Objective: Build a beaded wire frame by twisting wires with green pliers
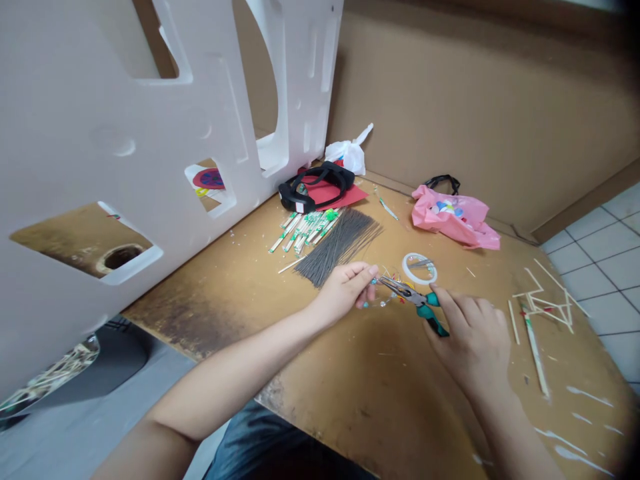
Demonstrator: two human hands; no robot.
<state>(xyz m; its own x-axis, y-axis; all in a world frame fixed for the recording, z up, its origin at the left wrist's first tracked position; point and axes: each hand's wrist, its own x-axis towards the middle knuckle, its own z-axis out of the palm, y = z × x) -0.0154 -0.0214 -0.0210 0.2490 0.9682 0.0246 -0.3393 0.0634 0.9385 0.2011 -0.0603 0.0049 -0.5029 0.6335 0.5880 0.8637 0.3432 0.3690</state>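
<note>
My left hand (347, 288) is closed in a pinch on a thin beaded strand (383, 304) with small clear and blue beads. Its far end runs behind the pliers, and I cannot make out whether it is wire or thread. My right hand (473, 337) grips long-nose pliers (413, 295) by their green and black handles. The jaws point left, close to my left fingertips and the strand; whether they touch it is too small to tell. Just beyond the pliers lies a white ring (407, 269) with small thin pieces inside it.
Dark thin rods (337, 245) and wrapped chopsticks (305, 232) lie farther back, near a black headband (287, 198). A pink bag (425, 212) and a white bag (353, 159) sit by the wall. Glued sticks (537, 357) are at right. A white plastic panel (200, 107) stands left.
</note>
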